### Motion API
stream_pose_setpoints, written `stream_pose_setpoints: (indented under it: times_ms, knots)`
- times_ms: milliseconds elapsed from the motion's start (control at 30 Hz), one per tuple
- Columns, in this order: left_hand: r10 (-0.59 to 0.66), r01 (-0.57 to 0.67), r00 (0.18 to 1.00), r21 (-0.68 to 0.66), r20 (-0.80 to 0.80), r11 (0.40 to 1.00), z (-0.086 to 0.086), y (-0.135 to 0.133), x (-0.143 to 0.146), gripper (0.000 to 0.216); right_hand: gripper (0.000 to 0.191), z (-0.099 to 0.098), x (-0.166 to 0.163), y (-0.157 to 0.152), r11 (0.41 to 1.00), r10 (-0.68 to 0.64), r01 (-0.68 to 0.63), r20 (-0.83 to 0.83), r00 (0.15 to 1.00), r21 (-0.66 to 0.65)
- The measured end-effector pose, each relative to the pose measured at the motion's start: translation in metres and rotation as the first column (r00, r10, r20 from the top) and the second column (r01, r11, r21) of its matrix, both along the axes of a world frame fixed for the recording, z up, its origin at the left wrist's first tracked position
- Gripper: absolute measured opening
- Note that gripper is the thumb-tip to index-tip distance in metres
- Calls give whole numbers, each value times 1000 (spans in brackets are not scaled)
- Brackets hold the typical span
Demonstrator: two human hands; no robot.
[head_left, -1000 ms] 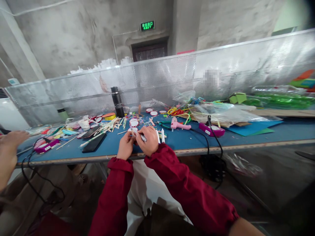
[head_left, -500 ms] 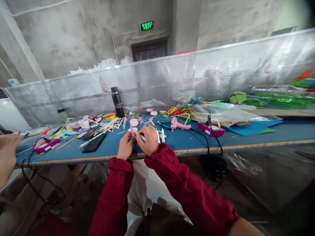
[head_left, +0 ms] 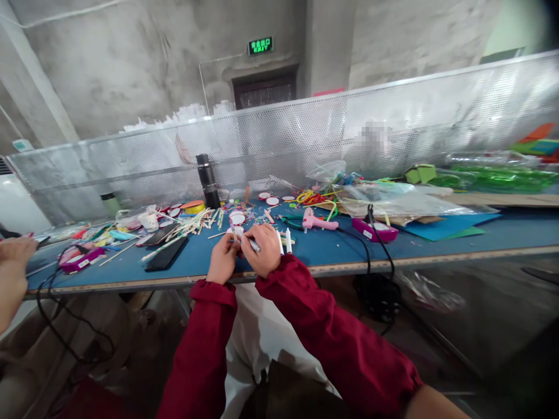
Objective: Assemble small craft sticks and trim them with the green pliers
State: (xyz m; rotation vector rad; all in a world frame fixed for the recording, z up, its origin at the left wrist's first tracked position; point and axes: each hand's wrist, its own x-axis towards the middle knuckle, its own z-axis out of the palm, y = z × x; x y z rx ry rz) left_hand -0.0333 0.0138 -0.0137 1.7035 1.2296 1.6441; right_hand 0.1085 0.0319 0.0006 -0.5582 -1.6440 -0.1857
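Observation:
Close together at the table's front edge, my two hands are both closed. My left hand (head_left: 223, 259) pinches a small flat stick (head_left: 234, 234) that points upward; it looks like a craft stick, though the fingers cover part of it. In my right hand (head_left: 264, 249) is a white and grey marker pen (head_left: 255, 246), its tip up against the stick or very near it. Just right of that hand lie white markers (head_left: 289, 240). Behind my hands sits a round white lid-like piece with a red rim (head_left: 237, 217).
A pink glue gun (head_left: 319, 220) lies right of my hands, its cable running to a purple box (head_left: 374, 230). Left are a dark phone (head_left: 167, 254) and loose sticks (head_left: 205, 220); a black flask (head_left: 208, 180) stands behind. Another person's hand (head_left: 15, 273) shows far left.
My hands keep almost the same pose, marker and stick still together. The other person's hand at the far left has shifted slightly left.

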Motion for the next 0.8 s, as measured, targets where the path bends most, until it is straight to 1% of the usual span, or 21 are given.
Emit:
stream_pose_setpoints:
  times_ms: [267, 467, 633, 800]
  knots:
    - [-20, 20, 1000, 8, 9, 1000, 0, 0, 0, 17, 19, 0, 0, 0, 1000, -9, 9, 16, 1000, -12]
    - [-6, 6, 1000, 15, -1, 1000, 3, -2, 2, 16, 19, 0, 0, 0, 1000, -1, 1, 6, 1000, -13]
    - [14, -14, 1000, 15, -28, 1000, 1, -1, 0, 14, 20, 0, 0, -1, 1000, -3, 3, 10, 1000, -4]
    - [0, 0, 1000, 6, -6, 1000, 0, 1, 0, 18, 19, 1, 0, -1, 1000, -3, 3, 2, 1000, -8]
